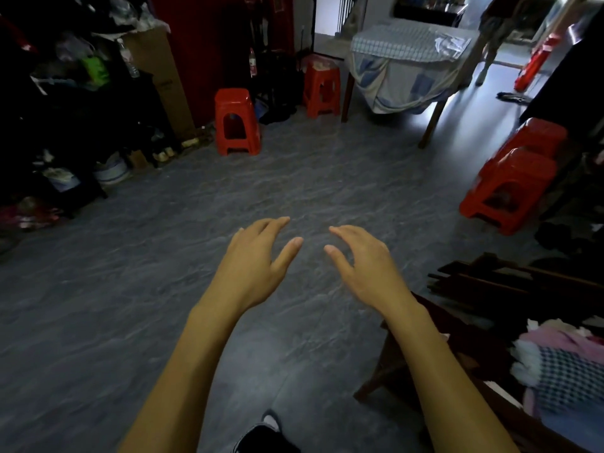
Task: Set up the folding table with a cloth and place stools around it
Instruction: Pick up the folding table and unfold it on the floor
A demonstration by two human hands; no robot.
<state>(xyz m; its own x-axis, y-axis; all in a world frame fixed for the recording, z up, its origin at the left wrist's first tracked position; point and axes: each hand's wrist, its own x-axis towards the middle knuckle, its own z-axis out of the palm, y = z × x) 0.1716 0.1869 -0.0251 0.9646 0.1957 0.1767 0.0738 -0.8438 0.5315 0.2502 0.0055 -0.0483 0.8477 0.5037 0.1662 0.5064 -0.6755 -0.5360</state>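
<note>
My left hand (258,259) and my right hand (362,259) hover side by side over the grey floor (163,289), fingers spread, holding nothing. A table (408,63) draped in a pale checked cloth stands at the far right. One red plastic stool (237,120) stands alone near the back wall, and a second red stool (322,86) sits next to the table's left leg. Two more red stools (513,181) stand close together at the right edge. All stools are well beyond my hands.
Cluttered dark shelves and a cardboard box (157,73) fill the left side. A dark wooden bench (457,348) with folded cloths (562,371) sits at the lower right, dark wooden slats (490,279) behind it. My shoe (261,436) shows at the bottom.
</note>
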